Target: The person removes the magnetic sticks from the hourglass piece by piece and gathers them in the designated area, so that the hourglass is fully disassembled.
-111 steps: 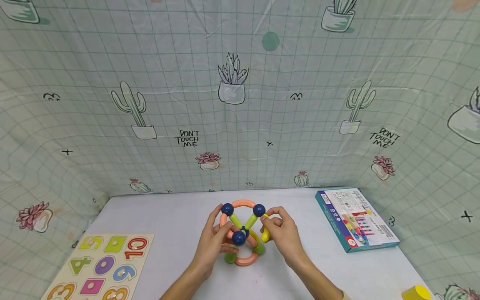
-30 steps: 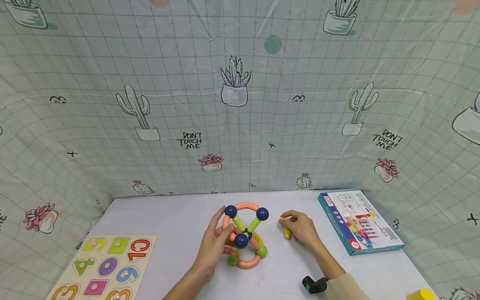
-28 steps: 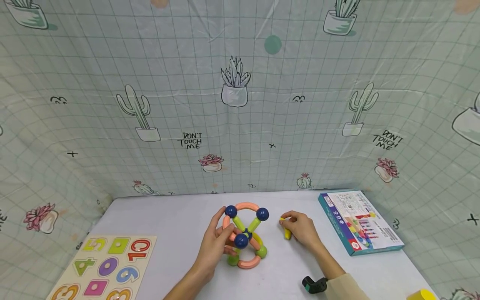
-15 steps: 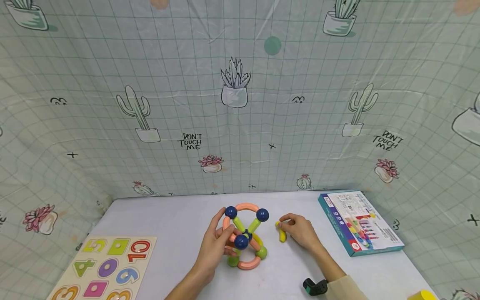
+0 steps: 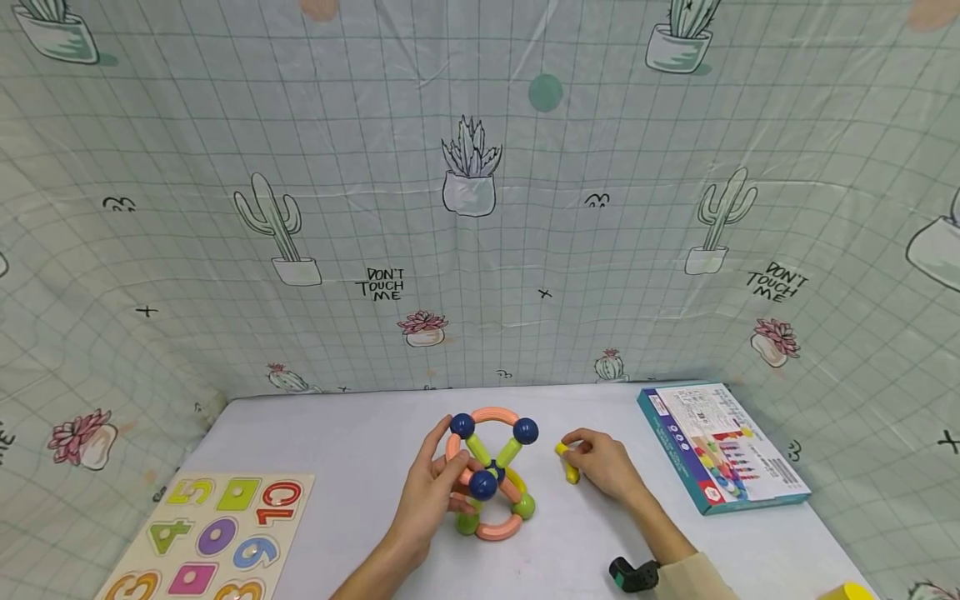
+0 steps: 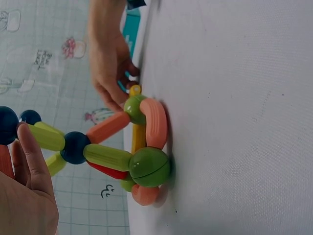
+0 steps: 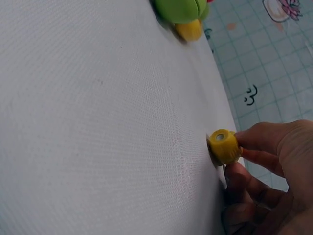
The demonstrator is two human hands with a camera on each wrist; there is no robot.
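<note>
Yellow rod (image 5: 567, 463) nudged back rightward — right hand (image 5: 603, 465) still pinching.

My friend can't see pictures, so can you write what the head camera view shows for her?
A person's left hand holds a ball-and-stick toy of blue balls and green, orange and yellow rods on a white table, while the right hand pinches a yellow stick beside it. A number puzzle lies left, a box right.
</note>
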